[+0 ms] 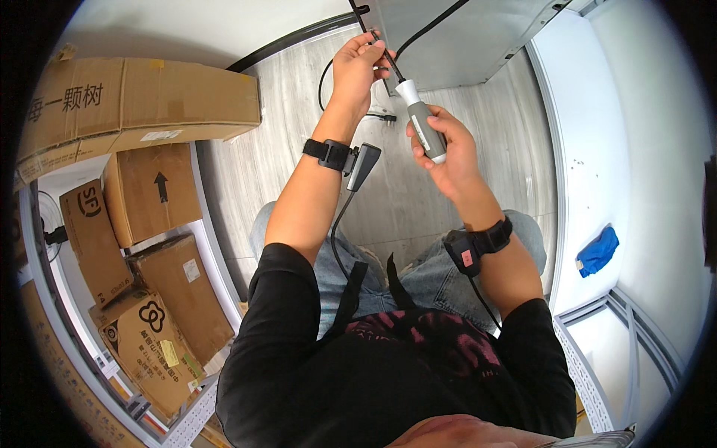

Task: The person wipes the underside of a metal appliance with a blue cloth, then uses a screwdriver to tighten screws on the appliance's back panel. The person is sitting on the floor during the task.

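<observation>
In my right hand (457,160) is a screwdriver (426,127) with a grey and white handle, its dark shaft pointing up and to the left. The fingers of my left hand (357,69) are closed around the shaft close to its tip. Whether they also pinch something small there, I cannot tell. Just beyond the tip stands a grey metal panel (455,48), the side of a large box-shaped thing. Next to my left hand a black cord curves down to a plug (388,119) on the floor.
Stacked cardboard boxes (153,190) fill a shelf on the left, with a long carton (187,93) on top. A blue cloth-like item (597,252) lies on the white surface to the right. Wood-look flooring (493,112) runs between. Cabled black devices are strapped to both my wrists.
</observation>
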`<state>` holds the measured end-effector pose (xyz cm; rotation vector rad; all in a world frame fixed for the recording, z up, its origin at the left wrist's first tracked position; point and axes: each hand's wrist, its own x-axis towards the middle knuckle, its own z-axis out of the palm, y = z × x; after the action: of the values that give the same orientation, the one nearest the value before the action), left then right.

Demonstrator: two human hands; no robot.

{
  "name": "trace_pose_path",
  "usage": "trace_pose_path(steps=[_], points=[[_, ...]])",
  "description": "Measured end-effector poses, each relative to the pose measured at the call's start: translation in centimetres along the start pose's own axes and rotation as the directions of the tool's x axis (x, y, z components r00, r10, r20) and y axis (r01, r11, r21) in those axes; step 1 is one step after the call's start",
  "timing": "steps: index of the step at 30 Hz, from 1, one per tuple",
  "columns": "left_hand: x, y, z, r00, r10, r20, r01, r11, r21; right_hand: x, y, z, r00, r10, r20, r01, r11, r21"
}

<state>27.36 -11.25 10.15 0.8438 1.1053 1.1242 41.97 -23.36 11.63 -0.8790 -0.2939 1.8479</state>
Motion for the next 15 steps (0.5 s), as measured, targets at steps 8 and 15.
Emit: trace_pose_path(steps=[8, 15], points=[[0.1, 0.1, -0.3, 1.000, -0.023, -0.009, 0.023, 1.000, 0.001, -0.2, 0.4, 1.1, 0.994, -0.077, -0.079, 0.055, 0.967, -0.249], [-0.5, 0.8, 0.0, 0.998, -0.057, 0.016, 0.056, 0.994, 0.092, 0.1, 2.3, 1.6, 0.963, -0.255, -0.090, 0.145, 0.768, -0.624]])
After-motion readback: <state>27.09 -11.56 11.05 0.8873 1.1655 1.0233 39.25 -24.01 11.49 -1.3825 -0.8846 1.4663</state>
